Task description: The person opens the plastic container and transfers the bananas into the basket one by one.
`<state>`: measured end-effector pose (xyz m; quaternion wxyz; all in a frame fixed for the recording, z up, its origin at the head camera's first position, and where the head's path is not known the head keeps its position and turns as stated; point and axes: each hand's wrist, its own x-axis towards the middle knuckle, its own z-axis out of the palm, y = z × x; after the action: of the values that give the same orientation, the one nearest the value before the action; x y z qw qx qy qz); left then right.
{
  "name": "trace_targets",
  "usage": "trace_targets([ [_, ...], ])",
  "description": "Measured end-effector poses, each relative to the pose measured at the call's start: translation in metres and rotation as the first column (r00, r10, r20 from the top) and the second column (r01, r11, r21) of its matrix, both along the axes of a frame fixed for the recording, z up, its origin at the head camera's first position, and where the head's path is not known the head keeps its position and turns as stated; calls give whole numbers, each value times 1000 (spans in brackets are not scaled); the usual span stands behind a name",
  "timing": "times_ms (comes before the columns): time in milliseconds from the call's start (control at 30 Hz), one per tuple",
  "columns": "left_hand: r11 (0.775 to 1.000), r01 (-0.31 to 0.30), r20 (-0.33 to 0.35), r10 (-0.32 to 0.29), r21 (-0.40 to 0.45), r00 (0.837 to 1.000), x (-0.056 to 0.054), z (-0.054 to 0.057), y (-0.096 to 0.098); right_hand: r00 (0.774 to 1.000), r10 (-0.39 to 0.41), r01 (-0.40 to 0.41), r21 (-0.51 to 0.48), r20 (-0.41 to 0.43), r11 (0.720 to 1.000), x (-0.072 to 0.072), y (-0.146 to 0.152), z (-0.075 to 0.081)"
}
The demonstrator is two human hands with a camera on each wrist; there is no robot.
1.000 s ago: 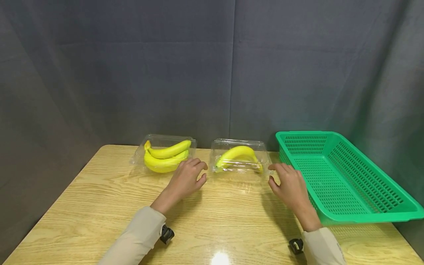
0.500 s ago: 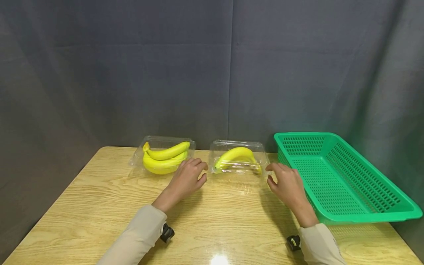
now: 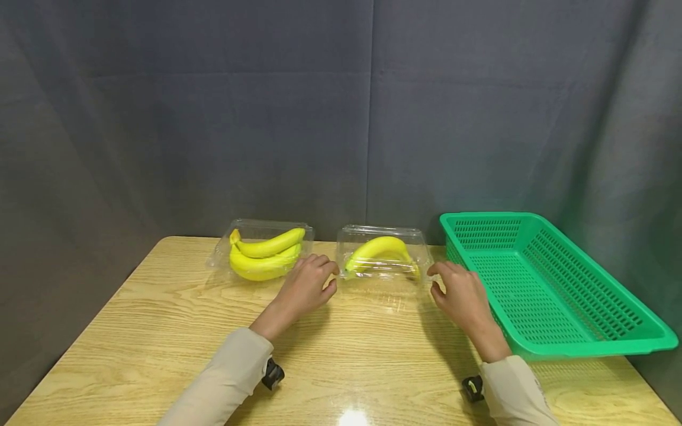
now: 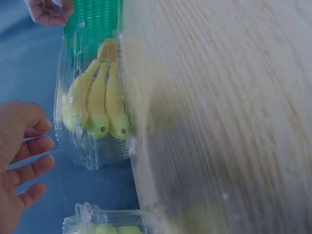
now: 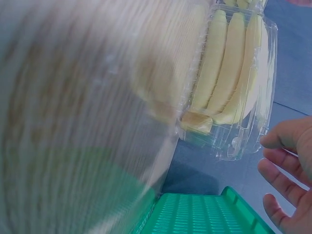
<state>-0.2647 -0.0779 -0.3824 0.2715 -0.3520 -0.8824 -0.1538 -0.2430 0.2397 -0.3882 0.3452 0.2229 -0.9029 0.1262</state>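
Observation:
Two clear plastic clamshell boxes sit on the table with yellow bananas inside. My left hand (image 3: 306, 284) hovers at the left end of the middle box (image 3: 380, 229), thumb apart from loosely bent fingers. At that box's right end is my right hand (image 3: 460, 296), fingertips right by the corner and fingers loosely bent. Both hands hold nothing. In the left wrist view the bunch of bananas (image 4: 100, 102) shows its tips, and the right wrist view shows its stem end close to the box wall (image 5: 236, 148). The second box (image 3: 272, 223) holds bananas (image 3: 261, 269) beyond my left hand.
A green perforated basket (image 3: 591, 349) stands on the right, close beside my right hand. The wooden table (image 3: 351, 355) ends at a dark grey curtain (image 3: 266, 136) behind the boxes. Black wrist cameras hang below both sleeves.
My left hand has moved slightly right, closer to the middle box's left end. My right hand stays near the right corner. The boxes and basket stay in place; the head view shifts slightly.

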Motion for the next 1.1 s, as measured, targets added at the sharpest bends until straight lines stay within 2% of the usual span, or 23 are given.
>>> trace_targets([
  [333, 1000, -10, -15, 9, -19, 1000, -5, -3, 4, 999, 0, 0, 7, 36, 1000, -4, -1, -1],
  [867, 1000, -17, 42, 18, -16, 999, -14, -10, 10, 999, 22, -24, 43, 39, 999, -10, -2, -1],
  [1100, 997, -30, 43, 33, -65, 999, -17, -11, 13, 998, 12, -15, 58, 62, 998, -11, -1, -2],
])
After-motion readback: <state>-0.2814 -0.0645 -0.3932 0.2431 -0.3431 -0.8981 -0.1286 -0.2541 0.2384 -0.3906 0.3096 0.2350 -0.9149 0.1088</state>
